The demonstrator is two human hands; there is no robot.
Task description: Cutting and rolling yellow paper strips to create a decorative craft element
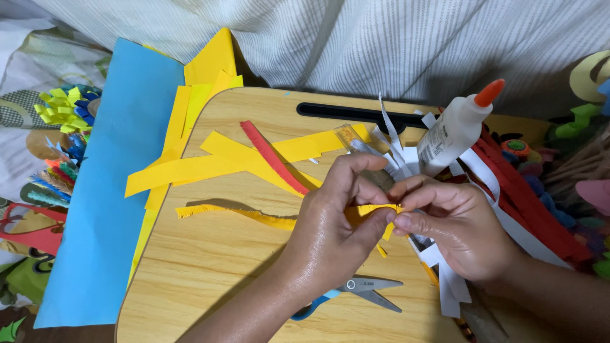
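Both forearms are bare to the frame's edge, left hand (330, 222) and right hand (457, 222) without rings or sleeves.

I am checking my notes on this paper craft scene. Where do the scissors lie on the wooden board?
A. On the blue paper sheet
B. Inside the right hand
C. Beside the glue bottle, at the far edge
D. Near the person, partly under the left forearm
D: the scissors lie on the near part of the wooden board, their blue handle partly hidden beneath the left hand's forearm.
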